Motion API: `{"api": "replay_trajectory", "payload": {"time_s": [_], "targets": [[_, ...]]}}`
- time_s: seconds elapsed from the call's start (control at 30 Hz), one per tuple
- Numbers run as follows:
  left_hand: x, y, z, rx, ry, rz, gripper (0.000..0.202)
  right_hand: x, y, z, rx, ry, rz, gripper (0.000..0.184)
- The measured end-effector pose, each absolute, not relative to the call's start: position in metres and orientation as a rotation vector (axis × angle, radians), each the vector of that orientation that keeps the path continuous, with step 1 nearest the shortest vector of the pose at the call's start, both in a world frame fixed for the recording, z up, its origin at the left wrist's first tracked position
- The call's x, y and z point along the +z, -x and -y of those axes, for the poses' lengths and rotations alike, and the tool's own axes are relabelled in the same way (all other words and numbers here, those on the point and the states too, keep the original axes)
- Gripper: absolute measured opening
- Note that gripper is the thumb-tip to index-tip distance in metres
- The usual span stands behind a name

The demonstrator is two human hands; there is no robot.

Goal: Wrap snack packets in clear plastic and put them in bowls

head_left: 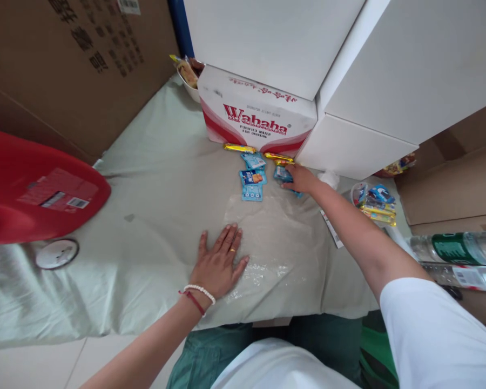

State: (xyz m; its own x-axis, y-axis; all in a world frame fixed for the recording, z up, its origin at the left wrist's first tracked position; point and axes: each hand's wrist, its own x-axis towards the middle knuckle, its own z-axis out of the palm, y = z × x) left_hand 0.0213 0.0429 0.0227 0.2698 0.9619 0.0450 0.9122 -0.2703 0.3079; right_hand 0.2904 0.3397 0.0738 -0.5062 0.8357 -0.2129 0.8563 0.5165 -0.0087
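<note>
My left hand (218,263) lies flat with its fingers spread, at the left edge of a clear plastic bag (283,237) spread on the tablecloth. My right hand (302,179) reaches further back, its fingers closed on a blue snack packet (281,173). Part of that packet is hidden under the fingers, and another bit of blue wrapper shows just below them. To the left of it, several blue snack packets (252,177) lie overlapping in a column. Yellow-wrapped bars, one on the left (239,148) and others near my right hand (279,157), lie along the carton's base.
A Wahaha water carton (259,116) stands behind, against white cabinets (364,143). On the right are a plastic tub of snacks (376,201) and bottles (453,247). A red container (40,189), a round lid (57,254) and a big cardboard box (65,70) occupy the left.
</note>
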Motion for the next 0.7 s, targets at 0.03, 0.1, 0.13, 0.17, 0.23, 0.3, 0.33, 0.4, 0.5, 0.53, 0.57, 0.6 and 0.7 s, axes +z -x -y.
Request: {"api": "replay_trajectory", "payload": {"time_s": [0.03,0.1,0.13,0.17,0.23,0.3,0.33,0.4,0.5,0.53,0.57,0.6,0.7], "targets": [[0.023,-0.021,-0.043,0.328,-2.318,-1.739,0.07,0.075,-0.289,-0.343,-0.197,-1.461,-2.545,0.067],[0.023,-0.021,-0.043,0.327,-2.316,-1.733,0.07,0.078,-0.286,-0.349,-0.229,-1.462,-2.506,0.07],[0.023,-0.021,-0.043,0.329,-2.316,-1.734,0.069,0.078,-0.283,-0.35,-0.234,-1.463,-2.491,0.07],[0.023,-0.021,-0.042,0.332,-2.316,-1.736,0.069,0.078,-0.279,-0.351,-0.234,-1.472,-2.476,0.07],[0.023,-0.021,-0.042,0.335,-2.319,-1.74,0.069,0.077,-0.271,-0.349,-0.227,-1.531,-2.436,0.068],[0.022,-0.021,-0.042,0.333,-2.331,-1.739,0.069,0.077,-0.263,-0.345,-0.23,-1.638,-2.39,0.063],[0.021,-0.021,-0.042,0.331,-2.338,-1.738,0.069,0.079,-0.261,-0.343,-0.24,-1.694,-2.368,0.059],[0.021,-0.021,-0.042,0.323,-2.348,-1.742,0.069,0.085,-0.261,-0.337,-0.261,-1.798,-2.326,0.053],[0.021,-0.021,-0.041,0.296,-2.352,-1.752,0.072,0.103,-0.271,-0.322,-0.254,-1.923,-2.323,0.055],[0.021,-0.022,-0.041,0.284,-2.352,-1.752,0.073,0.11,-0.275,-0.313,-0.263,-1.932,-2.36,0.057],[0.021,-0.022,-0.041,0.269,-2.351,-1.75,0.074,0.117,-0.278,-0.301,-0.293,-1.901,-2.425,0.059],[0.022,-0.022,-0.041,0.253,-2.35,-1.748,0.075,0.123,-0.279,-0.287,-0.346,-1.824,-2.505,0.061],[0.022,-0.023,-0.041,0.218,-2.347,-1.756,0.076,0.13,-0.272,-0.232,-0.567,-1.453,-2.665,0.059]]}}
